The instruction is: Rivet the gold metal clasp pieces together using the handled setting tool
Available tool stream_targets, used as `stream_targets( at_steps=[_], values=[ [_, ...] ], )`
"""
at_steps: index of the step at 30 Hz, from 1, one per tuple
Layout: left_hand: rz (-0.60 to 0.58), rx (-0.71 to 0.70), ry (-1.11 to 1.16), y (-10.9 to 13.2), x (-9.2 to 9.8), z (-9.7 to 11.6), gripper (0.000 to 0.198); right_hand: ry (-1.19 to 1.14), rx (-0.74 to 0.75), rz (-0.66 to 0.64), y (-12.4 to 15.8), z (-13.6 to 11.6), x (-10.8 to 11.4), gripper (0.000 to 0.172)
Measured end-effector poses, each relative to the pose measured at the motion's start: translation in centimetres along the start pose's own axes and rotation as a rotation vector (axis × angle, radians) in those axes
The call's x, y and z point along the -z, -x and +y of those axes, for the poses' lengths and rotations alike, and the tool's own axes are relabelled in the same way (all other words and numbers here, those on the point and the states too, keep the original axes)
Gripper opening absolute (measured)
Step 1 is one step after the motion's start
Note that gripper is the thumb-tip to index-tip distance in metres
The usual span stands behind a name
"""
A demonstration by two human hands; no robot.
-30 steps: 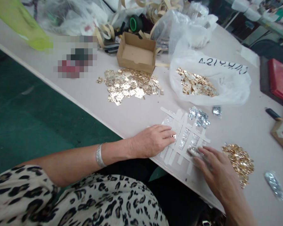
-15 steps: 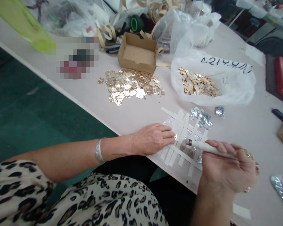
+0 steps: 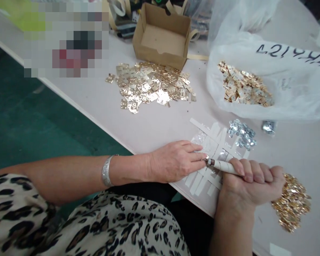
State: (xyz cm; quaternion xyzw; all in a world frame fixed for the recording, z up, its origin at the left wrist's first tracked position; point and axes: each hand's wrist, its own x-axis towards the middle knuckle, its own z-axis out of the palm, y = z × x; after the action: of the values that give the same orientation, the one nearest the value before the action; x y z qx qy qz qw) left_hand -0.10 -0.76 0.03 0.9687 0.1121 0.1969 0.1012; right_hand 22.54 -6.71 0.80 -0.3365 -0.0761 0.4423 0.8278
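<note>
I look down on a pale surface (image 3: pixel 154 128) that runs diagonally across my view, with a green floor (image 3: pixel 37 121) beyond its edge at the left. Leopard-print clothing (image 3: pixel 13 209) fills my lower left, and a silver bracelet (image 3: pixel 106 171) circles the left wrist. Farther up lies a heap of flat gold plates (image 3: pixel 154 83), with a cardboard box (image 3: pixel 160 58) just behind it. The left hand (image 3: pixel 173 161) rests palm down, fingers together over a lattice of pale strips (image 3: pixel 198 124); a small shiny piece (image 3: pixel 207 157) shows at its fingertips, but I cannot tell whether that grip is pinching it or only steadying it. The dark tip of a white-wrapped tool (image 3: pixel 226 166) comes right up to those fingertips. Beyond the strips are loose silver discs (image 3: pixel 244 137). The right hand (image 3: pixel 256 183) has its grip wrapped around the tool's handle, which lies slanted above the strips. Farther right I see a small clear packet (image 3: pixel 268 127), then a white plastic bag (image 3: pixel 296 96) with gold pieces inside, and a gold pile (image 3: pixel 293 206) just beside the right hand.
</note>
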Motion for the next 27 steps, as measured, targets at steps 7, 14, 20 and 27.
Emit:
stream_targets(
  at_steps=[7, 14, 20, 27],
  values=[
    [-0.009, 0.017, 0.093, 0.0, 0.0, -0.1, 0.023, 0.16, 0.041, -0.148, 0.1, 0.0, -0.3, 0.042],
    [-0.033, 0.028, 0.119, -0.2, -0.3, -0.2, 0.025, 0.446, 0.22, -0.295, 2.9, 0.7, -3.7, 0.046],
    [0.011, 0.012, 0.101, 0.1, -0.5, -0.1, 0.023, 0.407, 0.25, -0.226, 2.1, 0.2, -3.4, 0.04],
    [0.004, 0.016, 0.091, 0.0, -0.3, -0.1, 0.022, 0.497, 0.279, -0.262, 2.9, 0.5, -3.4, 0.041]
  ],
)
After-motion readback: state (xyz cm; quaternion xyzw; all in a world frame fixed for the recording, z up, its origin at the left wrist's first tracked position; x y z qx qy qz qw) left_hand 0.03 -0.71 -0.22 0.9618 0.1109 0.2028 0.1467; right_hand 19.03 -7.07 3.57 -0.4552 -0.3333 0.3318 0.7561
